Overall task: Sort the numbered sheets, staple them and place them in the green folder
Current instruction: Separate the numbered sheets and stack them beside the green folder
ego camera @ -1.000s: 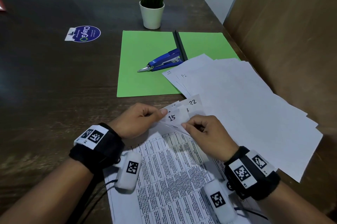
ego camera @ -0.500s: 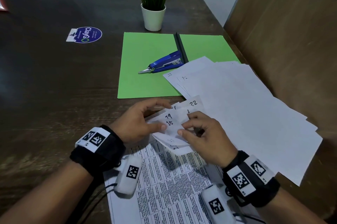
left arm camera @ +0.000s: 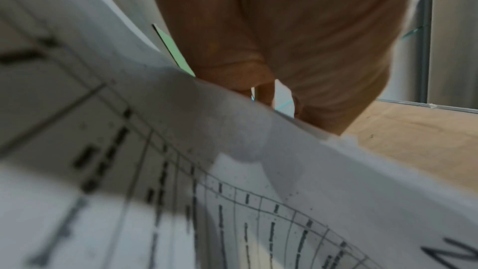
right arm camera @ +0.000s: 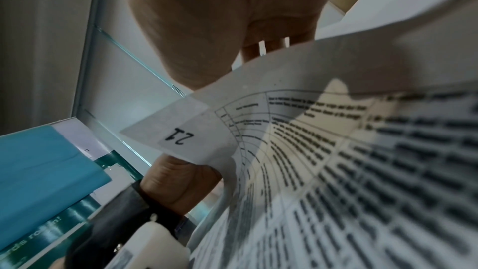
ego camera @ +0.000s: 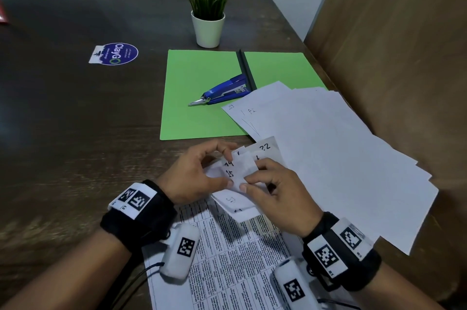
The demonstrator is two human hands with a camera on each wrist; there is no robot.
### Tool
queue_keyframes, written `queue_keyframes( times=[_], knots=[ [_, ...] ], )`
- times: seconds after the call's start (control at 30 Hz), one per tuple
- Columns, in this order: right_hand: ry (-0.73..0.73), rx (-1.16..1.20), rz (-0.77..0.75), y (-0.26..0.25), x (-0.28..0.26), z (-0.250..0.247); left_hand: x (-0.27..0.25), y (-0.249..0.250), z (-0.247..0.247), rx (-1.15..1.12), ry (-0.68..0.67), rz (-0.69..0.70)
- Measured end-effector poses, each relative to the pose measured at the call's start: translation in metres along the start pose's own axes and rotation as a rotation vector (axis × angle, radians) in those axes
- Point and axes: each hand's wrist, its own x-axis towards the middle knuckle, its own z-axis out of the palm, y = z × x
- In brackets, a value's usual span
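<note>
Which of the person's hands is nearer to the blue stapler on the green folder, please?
Left. The left hand sits below the blue stapler, by the green folder's near edge. The right hand, pinching the sheet corners too, lies nearer the person.

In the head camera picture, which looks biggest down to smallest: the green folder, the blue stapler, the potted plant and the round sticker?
1. green folder
2. potted plant
3. blue stapler and round sticker: look alike in size, so unranked.
The plant stands farthest from the camera, so it looks smaller than it is.

Head view high above the table [ego camera: 75, 132]; wrist views close under printed sheets [right arm camera: 336, 171].
</note>
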Motion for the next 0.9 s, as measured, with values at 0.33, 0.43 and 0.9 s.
queue_keyframes(
  times=[0.33, 0.43, 0.9],
  knots=[
    [0.127, -0.281, -0.186, -0.02, -0.008, -0.008, 0.002, 0.002, -0.013, 0.216, -0.118, -0.213],
    [0.219, -0.306, -0.245, -0.026, -0.01, -0.013, 0.001, 0.009, -0.018, 0.247, -0.143, -0.266],
    [-0.028, -0.138, 0.179, -0.004, -0.021, -0.06, 0.002, 0.013, -0.022, 0.351, -0.123, -0.332]
  ],
)
